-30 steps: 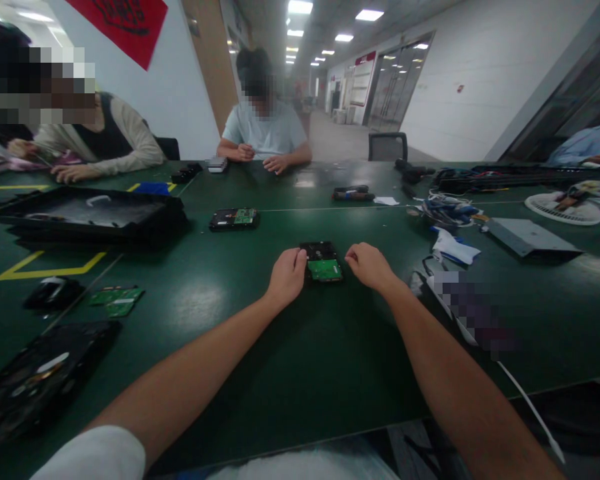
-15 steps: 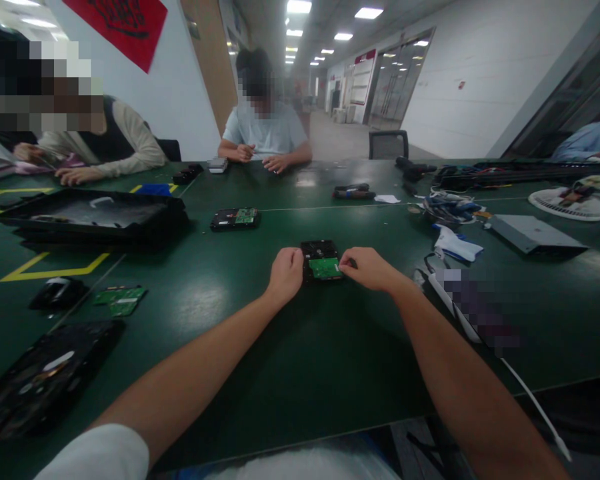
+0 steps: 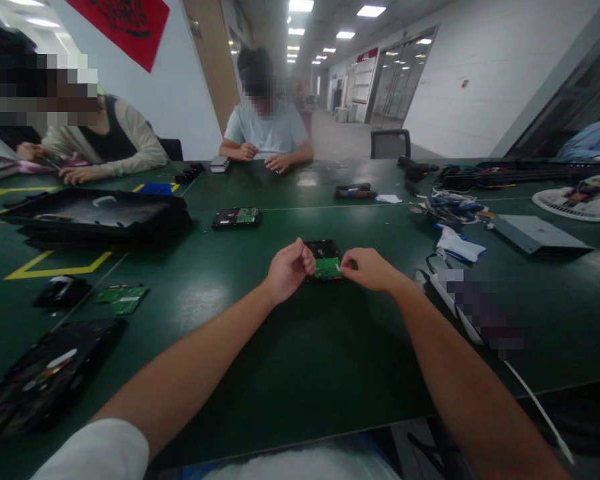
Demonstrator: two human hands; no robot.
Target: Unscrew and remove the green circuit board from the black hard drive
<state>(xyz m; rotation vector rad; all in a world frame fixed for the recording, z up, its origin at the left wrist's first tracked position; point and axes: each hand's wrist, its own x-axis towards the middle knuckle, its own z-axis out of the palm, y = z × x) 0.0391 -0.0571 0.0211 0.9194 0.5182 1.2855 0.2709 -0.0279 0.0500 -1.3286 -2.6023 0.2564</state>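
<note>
A black hard drive (image 3: 323,248) lies on the green table in front of me, with a green circuit board (image 3: 327,268) on its near half. My left hand (image 3: 289,270) is at the drive's left side, turned partly palm up with its fingers curled in. Whatever those fingers may hold is hidden. At the board's right edge, my right hand (image 3: 365,268) has thumb and forefinger pinched together. The fingertips meet the edge, but I cannot make out what is between them.
Another hard drive (image 3: 237,218) lies farther off. To the left are black trays (image 3: 97,217), a loose circuit board (image 3: 124,299) and a large dark drive (image 3: 50,373). A metal case (image 3: 540,235), cables (image 3: 453,205) and a white-blue cloth (image 3: 459,244) lie right. Two people sit opposite.
My left hand has turned from gripping the drive's left edge to a more palm-up pose, its curled fingers now over that edge. The right hand stays at the board's right edge.
</note>
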